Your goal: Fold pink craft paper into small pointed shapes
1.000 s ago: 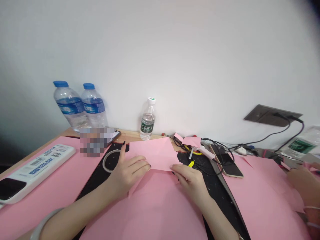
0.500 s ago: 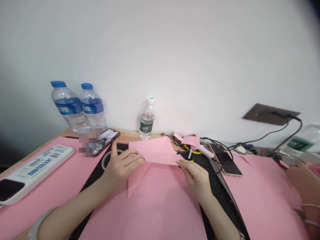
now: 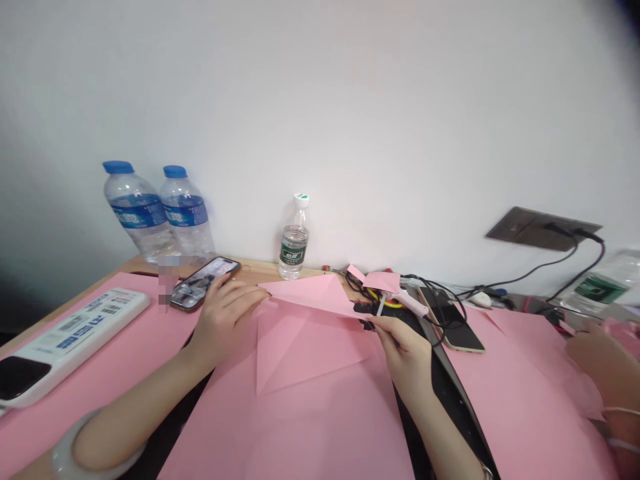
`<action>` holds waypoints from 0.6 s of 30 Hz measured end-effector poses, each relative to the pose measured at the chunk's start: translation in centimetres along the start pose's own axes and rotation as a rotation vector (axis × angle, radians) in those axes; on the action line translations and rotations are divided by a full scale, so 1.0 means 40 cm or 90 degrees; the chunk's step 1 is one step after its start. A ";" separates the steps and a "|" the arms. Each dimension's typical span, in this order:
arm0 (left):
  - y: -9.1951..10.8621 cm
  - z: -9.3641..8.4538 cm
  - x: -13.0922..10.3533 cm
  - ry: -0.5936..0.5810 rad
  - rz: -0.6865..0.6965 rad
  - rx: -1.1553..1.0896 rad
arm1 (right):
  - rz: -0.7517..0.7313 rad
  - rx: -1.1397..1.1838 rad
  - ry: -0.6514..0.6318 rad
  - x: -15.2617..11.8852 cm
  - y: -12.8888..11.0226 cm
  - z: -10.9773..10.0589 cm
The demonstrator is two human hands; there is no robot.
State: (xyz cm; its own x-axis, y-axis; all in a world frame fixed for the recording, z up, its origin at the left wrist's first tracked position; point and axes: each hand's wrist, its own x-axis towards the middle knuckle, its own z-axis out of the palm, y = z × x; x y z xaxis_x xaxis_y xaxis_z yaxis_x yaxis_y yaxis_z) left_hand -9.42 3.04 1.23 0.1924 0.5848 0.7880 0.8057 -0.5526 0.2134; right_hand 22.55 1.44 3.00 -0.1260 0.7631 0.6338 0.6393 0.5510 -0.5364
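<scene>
A pink paper [image 3: 305,340] with creases and a raised, folded upper flap lies in front of me. My left hand [image 3: 227,313] pinches the flap's left end between its fingers, close to the phone [image 3: 203,283]. At the flap's right end, my right hand [image 3: 403,343] is closed on the paper's corner with thumb and fingertips. Beneath the folded piece is a large pink sheet [image 3: 295,433] on a black mat.
Two blue-capped bottles [image 3: 187,213] and a small bottle [image 3: 293,247] stand by the wall. A white device [image 3: 75,347] lies left. Right are a glue gun [image 3: 407,301], cables, a dark phone [image 3: 457,327] and another person's hand [image 3: 597,353].
My left hand has moved up and left, and my right hand slightly right and up. The flap is now stretched and tilted, showing more of the creased paper below it.
</scene>
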 end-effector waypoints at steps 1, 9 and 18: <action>-0.004 -0.002 0.001 0.010 -0.027 -0.012 | 0.033 0.016 0.025 0.000 0.005 -0.001; 0.031 -0.005 0.015 -0.023 -0.438 -0.531 | 0.375 0.438 0.140 0.014 0.028 -0.005; 0.119 0.011 0.004 -0.270 -0.633 -0.915 | 0.563 0.504 -0.156 0.004 -0.005 0.030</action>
State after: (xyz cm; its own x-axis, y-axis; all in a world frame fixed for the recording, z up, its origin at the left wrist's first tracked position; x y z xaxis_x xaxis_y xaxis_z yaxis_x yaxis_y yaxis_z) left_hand -5.31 0.77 2.09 0.2913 0.9539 -0.0727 -0.3252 0.1702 0.9302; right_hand 21.46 1.87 2.56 -0.0758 0.9769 -0.2000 -0.0529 -0.2043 -0.9775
